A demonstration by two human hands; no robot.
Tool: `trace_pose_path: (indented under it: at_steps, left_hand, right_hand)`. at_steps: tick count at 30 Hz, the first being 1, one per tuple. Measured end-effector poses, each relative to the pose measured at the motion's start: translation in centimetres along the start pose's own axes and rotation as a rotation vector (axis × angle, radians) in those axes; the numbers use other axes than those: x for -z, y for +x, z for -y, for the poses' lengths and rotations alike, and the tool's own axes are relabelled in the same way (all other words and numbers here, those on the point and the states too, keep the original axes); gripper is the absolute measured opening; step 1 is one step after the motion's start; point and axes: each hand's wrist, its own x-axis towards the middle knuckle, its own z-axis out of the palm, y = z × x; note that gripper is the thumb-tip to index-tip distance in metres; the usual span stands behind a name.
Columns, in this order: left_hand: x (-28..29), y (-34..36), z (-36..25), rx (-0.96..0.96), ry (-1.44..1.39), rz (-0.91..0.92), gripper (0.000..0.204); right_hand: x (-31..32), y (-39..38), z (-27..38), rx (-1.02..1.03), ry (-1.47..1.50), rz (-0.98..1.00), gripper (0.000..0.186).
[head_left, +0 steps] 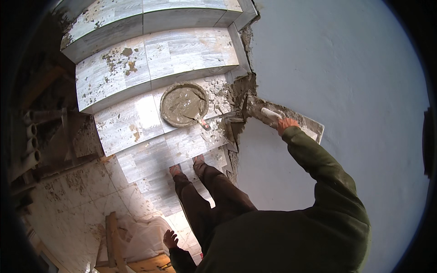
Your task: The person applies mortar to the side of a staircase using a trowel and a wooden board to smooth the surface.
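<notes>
My right hand [287, 124] is closed around the pale handle of a long plastering float [310, 126]. Wet mortar smears the float, and its left end meets the rough strip where the wall [296, 59] joins the stairs. Down at the lower left hangs my left hand [170, 239], holding nothing, with its fingers apart. On a step stands a round bucket [162, 109] of wet grey mortar [182, 103]. A small trowel [203, 123] leans over its rim, with its handle outside and its blade partly sunk in the mortar.
Tiled steps [182, 50] rise toward the top, spattered with dried mortar. Crumbs and chips [220, 98] lie between bucket and wall. My feet [198, 159] are on a lower step. Pipes [31, 145] stand at the left; a plastic sheet [143, 234] and wooden boards [114, 241] lie lower left.
</notes>
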Motion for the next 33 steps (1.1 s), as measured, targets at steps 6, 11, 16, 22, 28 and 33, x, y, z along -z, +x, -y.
trace_pose_path:
  at_steps: [6, 11, 16, 22, 28, 33]
  left_hand:
    - [-0.6, 0.9, 0.4, 0.074, -0.001, 0.171, 0.049]
    - [0.1, 1.1, 0.0, -0.056, -0.065, 0.040, 0.034]
    - [0.2, 0.7, -0.2, -0.035, -0.001, -0.013, 0.033]
    - [-1.1, 1.8, 0.9, 0.069, -0.079, 0.053, 0.031]
    - [-1.6, 2.2, 2.0, 0.052, -0.099, 0.077, 0.032]
    - [-0.7, 3.5, 1.9, 0.084, -0.151, 0.140, 0.032]
  right_hand:
    - [-6.4, -0.7, 0.8, 0.150, -0.103, -0.047, 0.024]
    - [-9.5, 3.3, 2.0, 0.167, -0.213, 0.037, 0.025]
    - [-8.3, 4.7, -1.3, 0.220, -0.141, -0.165, 0.023]
    - [2.7, -0.8, -1.5, -0.011, -0.032, -0.015, 0.024]
    - [0.9, -5.3, -1.1, -0.025, -0.052, -0.152, 0.028]
    - [-2.7, -2.9, -0.1, 0.065, -0.089, -0.061, 0.020]
